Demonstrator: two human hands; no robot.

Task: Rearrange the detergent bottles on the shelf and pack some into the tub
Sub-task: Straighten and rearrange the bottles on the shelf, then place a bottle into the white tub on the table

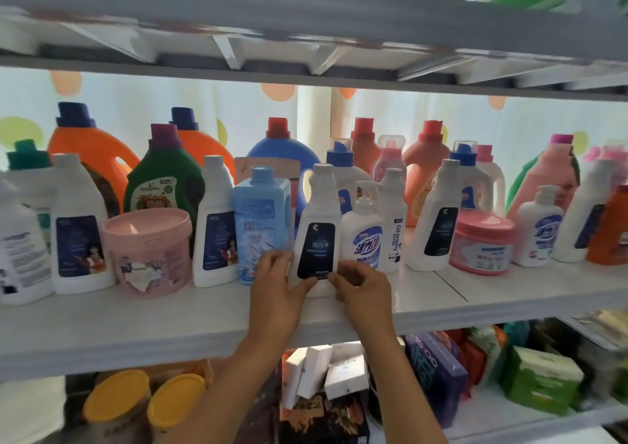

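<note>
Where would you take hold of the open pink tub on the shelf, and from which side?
Judging by its pose, take the round pink plastic tub with a two-hand grip on its side walls, coming from the front edge of the white shelf. It stands upright and lidless, and tall white bottles flank it closely, so lifting forward looks safest.

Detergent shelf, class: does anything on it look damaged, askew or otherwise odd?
Yes. The pink tub has a torn, peeling label on its front. The white bottle held by both hands leans slightly, but only because it is being handled.
</note>
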